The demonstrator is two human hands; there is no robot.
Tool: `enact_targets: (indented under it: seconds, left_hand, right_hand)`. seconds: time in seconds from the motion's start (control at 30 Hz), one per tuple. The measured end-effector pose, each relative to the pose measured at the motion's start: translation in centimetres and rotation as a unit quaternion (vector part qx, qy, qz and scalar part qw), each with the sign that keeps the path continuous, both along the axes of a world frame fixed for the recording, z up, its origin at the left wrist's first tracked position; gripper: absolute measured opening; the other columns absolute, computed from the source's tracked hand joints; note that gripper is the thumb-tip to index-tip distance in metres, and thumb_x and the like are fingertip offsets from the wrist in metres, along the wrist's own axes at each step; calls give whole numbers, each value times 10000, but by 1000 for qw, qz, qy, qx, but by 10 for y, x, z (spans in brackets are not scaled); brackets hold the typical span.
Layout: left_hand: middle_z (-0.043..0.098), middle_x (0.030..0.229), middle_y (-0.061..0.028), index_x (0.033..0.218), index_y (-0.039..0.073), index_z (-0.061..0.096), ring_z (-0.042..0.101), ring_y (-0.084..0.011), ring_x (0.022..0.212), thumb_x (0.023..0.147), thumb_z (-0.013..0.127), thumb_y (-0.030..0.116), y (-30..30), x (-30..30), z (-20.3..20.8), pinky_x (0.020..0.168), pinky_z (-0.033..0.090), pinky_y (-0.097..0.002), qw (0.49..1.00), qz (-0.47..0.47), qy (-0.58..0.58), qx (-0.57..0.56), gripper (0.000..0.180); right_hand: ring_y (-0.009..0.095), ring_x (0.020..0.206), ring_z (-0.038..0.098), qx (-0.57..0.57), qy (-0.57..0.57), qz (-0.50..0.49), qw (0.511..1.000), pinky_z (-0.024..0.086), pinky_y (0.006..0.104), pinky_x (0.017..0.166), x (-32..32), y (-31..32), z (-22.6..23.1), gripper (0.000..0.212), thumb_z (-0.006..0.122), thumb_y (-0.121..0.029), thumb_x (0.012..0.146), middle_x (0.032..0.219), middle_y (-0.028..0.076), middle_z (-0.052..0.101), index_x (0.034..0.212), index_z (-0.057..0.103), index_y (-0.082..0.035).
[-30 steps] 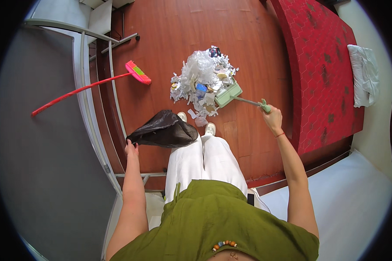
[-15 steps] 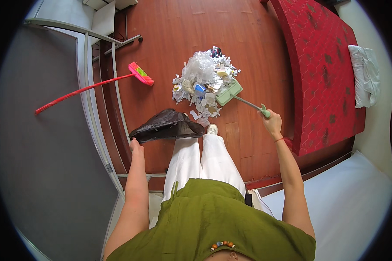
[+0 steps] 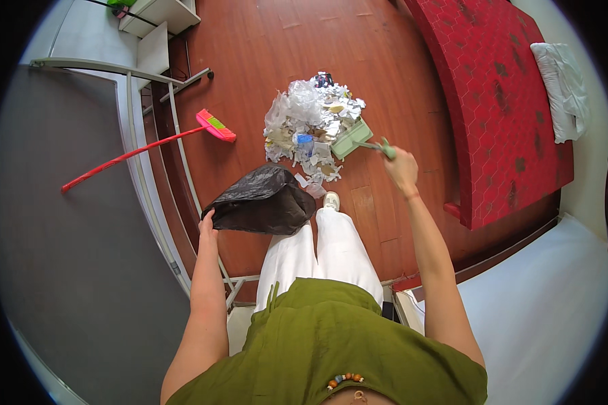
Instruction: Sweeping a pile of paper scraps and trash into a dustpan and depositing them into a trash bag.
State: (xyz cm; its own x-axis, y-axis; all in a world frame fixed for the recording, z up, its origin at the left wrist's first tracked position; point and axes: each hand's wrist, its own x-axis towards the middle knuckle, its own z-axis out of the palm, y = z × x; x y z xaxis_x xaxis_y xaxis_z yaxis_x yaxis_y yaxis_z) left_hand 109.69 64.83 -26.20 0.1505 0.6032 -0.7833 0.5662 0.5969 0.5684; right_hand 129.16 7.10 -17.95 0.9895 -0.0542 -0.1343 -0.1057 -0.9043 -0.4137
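My left hand (image 3: 209, 223) grips the edge of a black plastic garbage bag (image 3: 260, 199), whose mouth hangs partly spread in front of my legs. My right hand (image 3: 401, 170) is closed round the green handle of a dustpan (image 3: 352, 140). The dustpan's pale green tray touches the right side of a heap of torn white paper (image 3: 338, 111). Crumpled clear plastic (image 3: 302, 102) lies on top of that heap, with a blue piece of litter (image 3: 305, 143) nearer to me. Some scraps lie between the heap and the bag.
A red-handled broom (image 3: 213, 126) with a pink head leans at the left against a grey panel (image 3: 81, 223) in a metal frame. To the right stands a bed with a red patterned cover (image 3: 493, 101) and a white pillow (image 3: 562, 91). Reddish wooden boards (image 3: 243, 40) make up the floor.
The garbage bag has opened wider and hangs fuller. My right hand has moved up and left, and the dustpan's handle now stands steeper, its tray still at the heap.
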Motion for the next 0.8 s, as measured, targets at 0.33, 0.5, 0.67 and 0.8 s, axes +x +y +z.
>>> enact_targets:
  seconds: [0.33, 0.5, 0.67, 0.8]
  left_hand:
    - [597, 1170, -172, 1225, -27, 489, 620, -319, 1024, 966, 475, 269, -17, -3, 0, 826, 548, -473, 991, 45, -113, -61, 393]
    - [607, 1168, -161, 1234, -5, 496, 614, -322, 1038, 982, 442, 326, -22, 0, 11, 855, 533, -477, 992, 52, -104, -42, 420]
    - [600, 1202, -152, 1216, 19, 525, 584, -331, 1090, 1009, 352, 323, -31, 8, 28, 929, 488, -497, 993, 50, -87, -63, 406]
    - [574, 1242, -160, 1245, 13, 500, 567, -333, 1119, 1012, 344, 330, -40, 16, 42, 947, 475, -503, 994, 43, -78, -66, 424]
  right_hand:
    - [339, 732, 655, 6, 42, 49, 998, 520, 450, 632, 68, 3, 1, 325, 696, -459, 777, 790, 134, 678, 825, 714, -138]
    - [345, 716, 651, 55, 35, -12, 998, 516, 449, 618, 36, -8, -2, 319, 695, -464, 777, 751, 132, 673, 822, 715, -149]
    - [349, 682, 639, 17, -14, 34, 999, 503, 458, 594, 36, 16, -10, 361, 687, -474, 784, 716, 144, 657, 777, 677, -114]
    - [372, 629, 611, 29, -18, 15, 999, 467, 472, 535, 1, -15, -18, 429, 662, -501, 806, 641, 163, 615, 706, 612, -88]
